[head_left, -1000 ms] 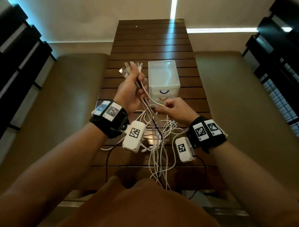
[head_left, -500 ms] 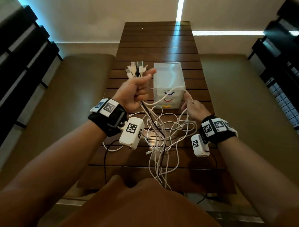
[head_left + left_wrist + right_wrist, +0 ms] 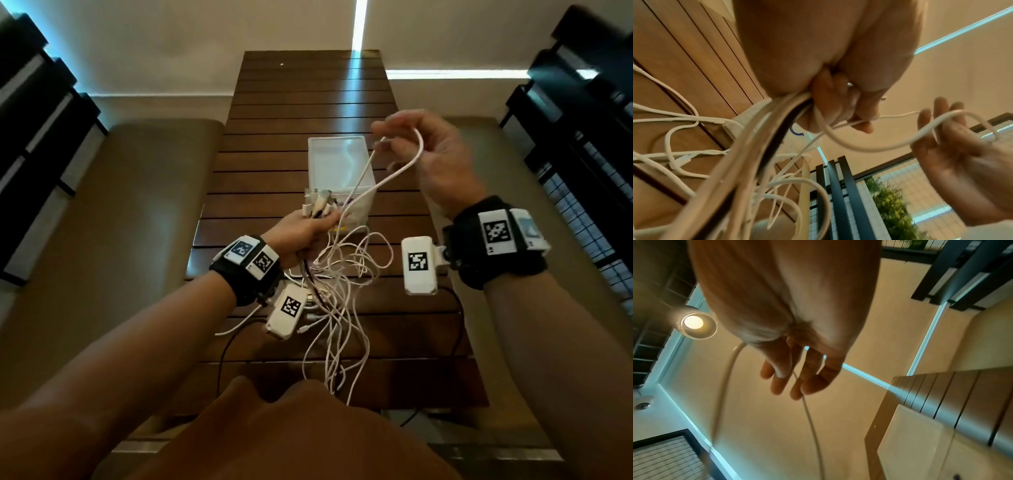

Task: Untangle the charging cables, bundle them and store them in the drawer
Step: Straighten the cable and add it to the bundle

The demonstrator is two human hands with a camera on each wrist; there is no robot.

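My left hand grips a bunch of charging cables just below their plug ends, in front of the small white drawer unit. In the left wrist view the fingers are curled round several white strands and one black one. Below the fist the rest hangs as a loose white tangle onto the table. My right hand is raised up and to the right, above the drawer unit, holding a loop of one white cable that runs back to the left fist. That loop lies over its fingers.
The slatted wooden table stretches away past the drawer unit. Brown cushioned benches flank it on both sides. Dark slatted screens stand at the far left and right. Thin black leads trail on the table near me.
My right hand has risen from the tangle up and to the right, drawing a loop of white cable out with it. The left fist has dropped lower, in front of the drawer unit.
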